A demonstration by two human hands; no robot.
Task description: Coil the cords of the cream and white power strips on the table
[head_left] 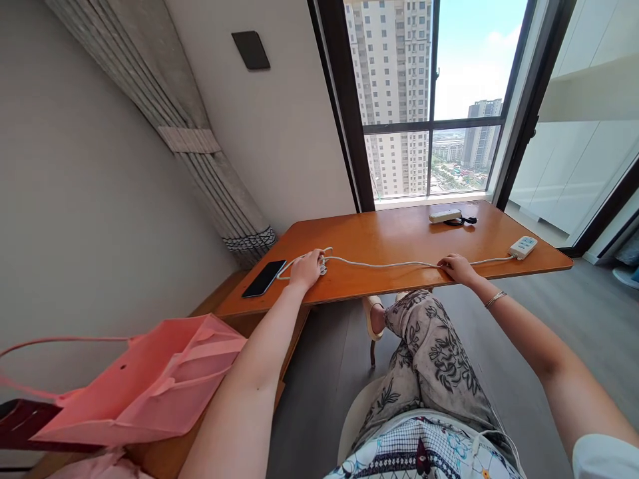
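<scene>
A white power cord (384,265) runs across the brown tabletop to a small white power strip (523,247) on the right. At the left end of the cord, my left hand (306,269) is closed on it, beside a plug (323,269) partly hidden by the fingers. Some of the cord loops behind and left of that hand. Further right, my right hand (456,268) rests at the table's front edge with its fingers pinched on the cord. Between the two hands the cord lies in a gentle curve.
A dark phone (263,278) lies left of my left hand. Farther back sits another white power strip (445,216) with a black cord (462,221). A pink bag (150,386) stands at lower left. The brown table (369,233) meets the window; a curtain hangs left.
</scene>
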